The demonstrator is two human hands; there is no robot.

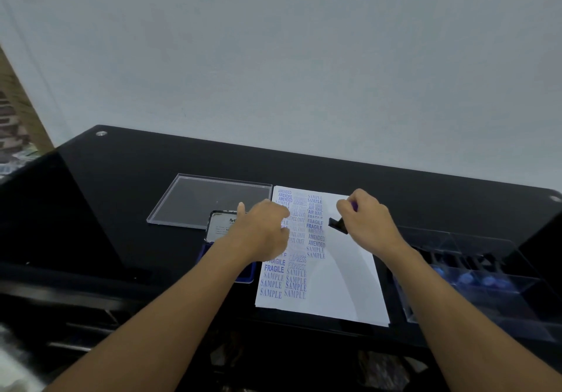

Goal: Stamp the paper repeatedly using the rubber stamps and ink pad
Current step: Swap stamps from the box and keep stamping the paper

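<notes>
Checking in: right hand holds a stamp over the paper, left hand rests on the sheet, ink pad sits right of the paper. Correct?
One thing is off: the head view shows the ink pad left of the paper, not right of it. The rest stands: the right hand holds a stamp over the paper, and the left hand rests on the sheet.

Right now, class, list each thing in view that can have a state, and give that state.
paper: left part filled with blue stamp marks, right part blank.
ink pad: lid open.
rubber stamp: tilted, gripped by the right hand.
left hand: rests on the paper.
clear box: open, spare stamps inside.
clear lid: off, lying flat.
</notes>
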